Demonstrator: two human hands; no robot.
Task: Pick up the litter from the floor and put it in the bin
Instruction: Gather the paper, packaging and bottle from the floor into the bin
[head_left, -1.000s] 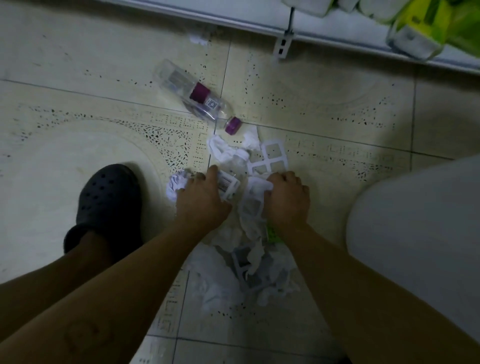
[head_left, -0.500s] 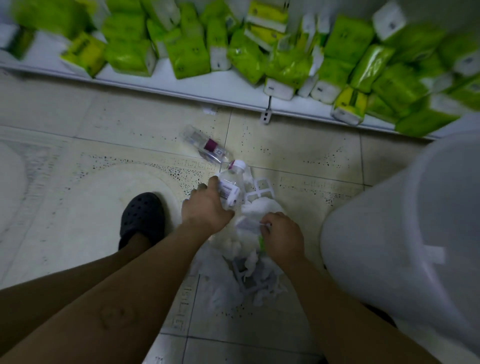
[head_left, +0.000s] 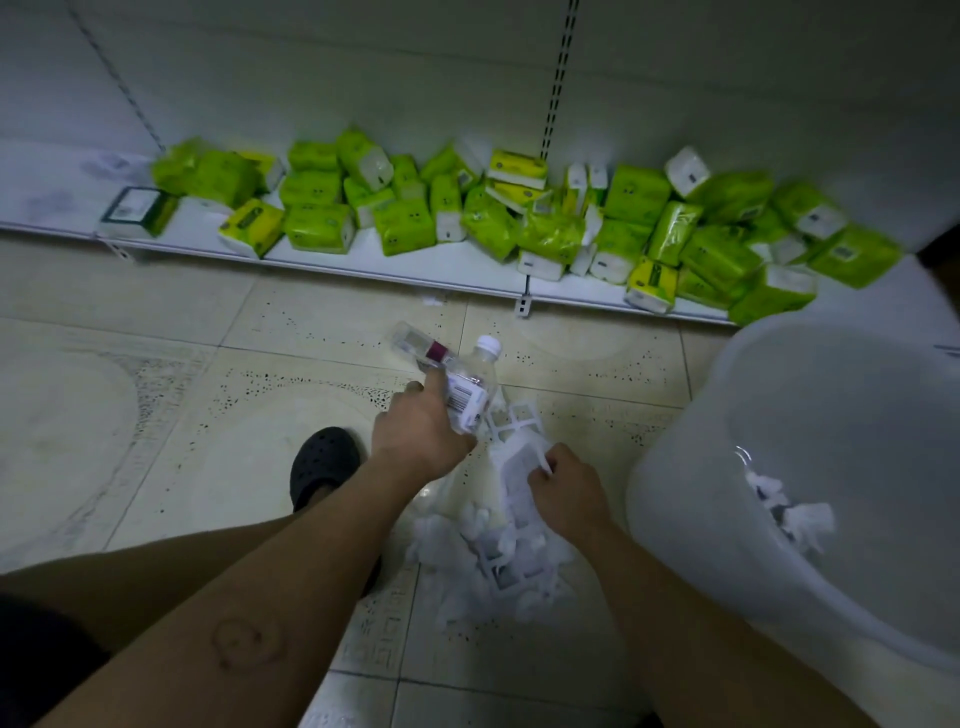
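My left hand (head_left: 422, 432) is shut on a clear plastic bottle (head_left: 475, 382) with a white cap, lifted above the floor. My right hand (head_left: 563, 486) is shut on a white plastic frame piece (head_left: 519, 452) that hangs over the litter pile. Crumpled white paper and more plastic frames (head_left: 498, 561) lie heaped on the tiles between my arms. A second clear bottle (head_left: 418, 345) with a purple label lies on the floor just beyond my left hand. The translucent white bin (head_left: 691, 467) stands at the right, with some crumpled paper (head_left: 795, 514) inside it.
A low white shelf (head_left: 363, 254) along the wall carries several green and yellow tissue packs (head_left: 519, 218). My foot in a black clog (head_left: 322, 462) rests on the tiles left of the pile. Pale tiled floor (head_left: 156, 415) stretches to the left.
My view has risen and pulled back, bringing the shelf and bin into sight. My left hand lifted the white-capped bottle off the floor; my right hand raised the plastic frame.
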